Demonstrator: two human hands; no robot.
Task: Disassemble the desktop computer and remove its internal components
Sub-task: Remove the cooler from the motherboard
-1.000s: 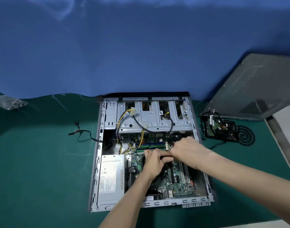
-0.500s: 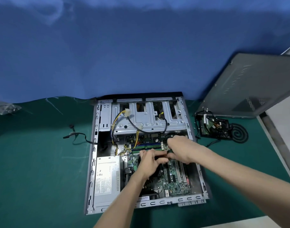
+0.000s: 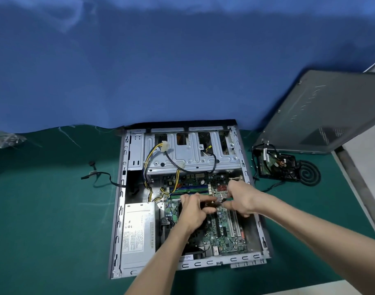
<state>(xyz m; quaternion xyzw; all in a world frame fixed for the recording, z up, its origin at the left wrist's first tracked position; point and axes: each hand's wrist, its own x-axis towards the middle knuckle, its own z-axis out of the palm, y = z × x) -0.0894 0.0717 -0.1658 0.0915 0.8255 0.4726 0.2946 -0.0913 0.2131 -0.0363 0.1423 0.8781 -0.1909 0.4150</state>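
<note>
The desktop case point(image 3: 118, 209) lies open on a green mat. Inside are the green motherboard point(image 3: 225, 237), a silver power supply point(image 3: 137, 231) at the lower left and a metal drive cage point(image 3: 188, 154) at the far end. My left hand point(image 3: 193, 211) and my right hand point(image 3: 239, 199) meet over the middle of the board. Both pinch a small dark component point(image 3: 210, 204) between their fingertips; what it is cannot be told. Memory sticks point(image 3: 188, 189) lie just beyond my left hand.
The grey side panel point(image 3: 331, 111) leans at the right. In front of it lies a removed black part with cables point(image 3: 276, 165). A loose black cable point(image 3: 97, 175) lies left of the case and a plastic bag point(image 3: 5, 140) at the far left. Yellow-black wires point(image 3: 152, 154) cross the cage.
Both hands stay over the same spot on the board. Their fingers have drawn slightly apart, and the dark component now shows between them.
</note>
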